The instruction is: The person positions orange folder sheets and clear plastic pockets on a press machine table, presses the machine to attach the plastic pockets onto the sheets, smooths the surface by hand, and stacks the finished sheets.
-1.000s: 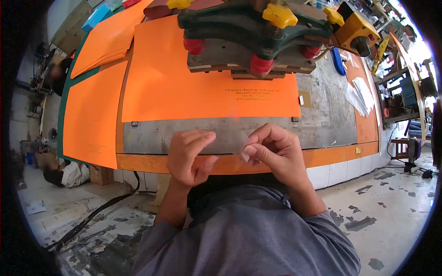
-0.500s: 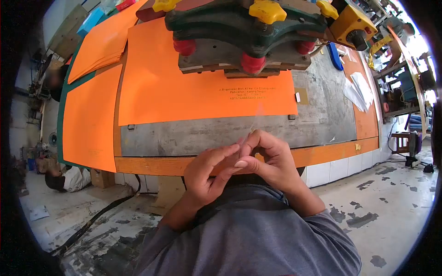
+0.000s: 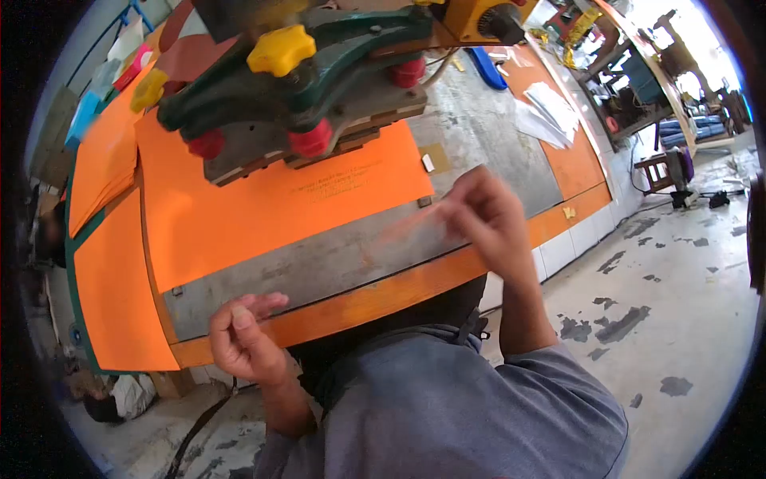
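My right hand point(image 3: 495, 227) is raised over the front right of the metal bed, fingers pinched on a thin see-through strip point(image 3: 408, 227), probably plastic film, smeared by motion. Near the table's front edge at left, my left hand point(image 3: 247, 343) has its fingers loosely apart and nothing in them. An orange sheet point(image 3: 239, 215) lies on the bed, with several lines of small print point(image 3: 339, 185) near its right end. Above that sheet stands the green press head point(image 3: 299, 92) with yellow knobs and red feet; it hides part of the sheet.
Orange sheets point(image 3: 116, 295) are stacked at the left. White paper pieces point(image 3: 550, 112) and a blue object point(image 3: 487, 68) lie at the right. A yellow control box point(image 3: 471, 20) with a black dial sits beside the press. Another person point(image 3: 120, 399) is low at the far left.
My hands, together before, have parted: the left went left and down, the right moved up and right with the strip. The view has turned and shifted, so the press appears further left.
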A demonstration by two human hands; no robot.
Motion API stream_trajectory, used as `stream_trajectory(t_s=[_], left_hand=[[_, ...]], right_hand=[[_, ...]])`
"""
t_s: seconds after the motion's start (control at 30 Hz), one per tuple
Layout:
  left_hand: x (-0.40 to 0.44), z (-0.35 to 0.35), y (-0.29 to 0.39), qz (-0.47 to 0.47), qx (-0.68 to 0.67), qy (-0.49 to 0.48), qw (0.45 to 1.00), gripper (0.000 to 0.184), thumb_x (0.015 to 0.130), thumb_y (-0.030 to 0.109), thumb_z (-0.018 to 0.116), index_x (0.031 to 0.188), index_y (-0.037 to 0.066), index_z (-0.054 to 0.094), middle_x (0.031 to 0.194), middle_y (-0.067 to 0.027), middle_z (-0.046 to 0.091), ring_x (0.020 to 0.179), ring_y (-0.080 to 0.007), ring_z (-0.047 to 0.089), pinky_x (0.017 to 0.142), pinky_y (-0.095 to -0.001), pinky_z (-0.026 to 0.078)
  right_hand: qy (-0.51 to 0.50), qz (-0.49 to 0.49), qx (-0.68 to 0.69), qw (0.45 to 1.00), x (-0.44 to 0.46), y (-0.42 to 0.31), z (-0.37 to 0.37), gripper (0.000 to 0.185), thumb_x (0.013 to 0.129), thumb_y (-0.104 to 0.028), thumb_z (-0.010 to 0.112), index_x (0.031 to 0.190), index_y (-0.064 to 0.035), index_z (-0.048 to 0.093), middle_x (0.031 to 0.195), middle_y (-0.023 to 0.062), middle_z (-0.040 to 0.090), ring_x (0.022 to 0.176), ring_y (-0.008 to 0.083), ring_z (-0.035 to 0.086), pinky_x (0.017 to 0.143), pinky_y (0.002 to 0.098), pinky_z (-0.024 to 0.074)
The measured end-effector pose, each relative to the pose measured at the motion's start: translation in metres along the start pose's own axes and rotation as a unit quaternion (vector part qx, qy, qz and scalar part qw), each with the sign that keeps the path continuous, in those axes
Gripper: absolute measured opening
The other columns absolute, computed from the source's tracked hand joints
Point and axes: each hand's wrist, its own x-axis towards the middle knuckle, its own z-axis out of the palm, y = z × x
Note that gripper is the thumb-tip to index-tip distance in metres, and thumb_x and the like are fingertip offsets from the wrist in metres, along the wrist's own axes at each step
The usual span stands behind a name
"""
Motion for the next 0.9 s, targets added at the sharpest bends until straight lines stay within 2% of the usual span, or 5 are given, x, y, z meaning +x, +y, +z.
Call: stream_trajectory(t_s=[0.27, 0.4, 0.5, 0.63, 0.9], left_hand=[[0.002, 0.009, -0.005, 0.005, -0.022, -0.019, 1.0, 0.016, 0.109, 0.008, 0.061, 0.116, -0.006, 0.058, 0.092, -0.023, 0.073, 0.082, -0.0289, 0.077, 0.07, -0.0407, 0.067], [0.0, 0.012, -0.004, 0.003, -0.019, -0.059, 0.998, 0.014, 0.11, 0.008, 0.06, 0.117, -0.005, 0.058, 0.091, -0.0223, 0.076, 0.081, -0.0258, 0.076, 0.071, -0.0366, 0.064], [0.001, 0.016, -0.004, 0.041, -0.02, -0.115, 0.992, 0.013, 0.111, 0.01, 0.059, 0.114, -0.002, 0.062, 0.089, -0.0192, 0.079, 0.077, -0.0218, 0.075, 0.068, -0.0322, 0.058], [0.002, 0.033, 0.006, 0.083, -0.024, -0.198, 0.976, 0.015, 0.11, 0.013, 0.062, 0.102, 0.002, 0.068, 0.086, -0.012, 0.08, 0.068, -0.0194, 0.072, 0.066, -0.0316, 0.054], [-0.001, 0.046, 0.019, 0.141, 0.042, -0.295, 0.944, 0.01, 0.095, 0.011, 0.078, 0.089, 0.004, 0.076, 0.079, -0.0094, 0.075, 0.065, -0.0222, 0.071, 0.063, -0.0356, 0.054]], right_hand=[[0.262, 0.007, -0.2, 0.944, -0.007, 0.024, -0.105, 0.019, 0.104, -0.015, 0.074, 0.115, -0.0005, 0.07, 0.083, -0.0003, 0.069, 0.077, 0.0089, 0.065, 0.069, 0.0271, 0.0506], [0.375, -0.048, -0.491, 0.785, -0.005, 0.033, -0.105, 0.031, 0.101, -0.012, 0.074, 0.13, -0.0015, 0.07, 0.111, 0.0147, 0.072, 0.096, 0.0224, 0.069, 0.083, 0.0341, 0.0528], [0.381, -0.116, -0.513, 0.76, -0.003, 0.019, -0.074, 0.034, 0.1, -0.011, 0.073, 0.133, -0.0026, 0.07, 0.126, 0.0168, 0.07, 0.104, 0.0276, 0.068, 0.089, 0.0371, 0.0532], [0.048, -0.118, -0.168, 0.978, -0.015, -0.001, -0.019, 0.039, 0.096, -0.021, 0.08, 0.131, -0.0047, 0.073, 0.129, 0.0123, 0.075, 0.112, 0.027, 0.07, 0.096, 0.0398, 0.0536], [-0.282, -0.225, -0.142, 0.922, -0.019, -0.011, 0.051, 0.054, 0.086, -0.036, 0.09, 0.127, -0.0037, 0.075, 0.104, 0.0106, 0.078, 0.088, 0.0287, 0.07, 0.08, 0.0406, 0.0518]])
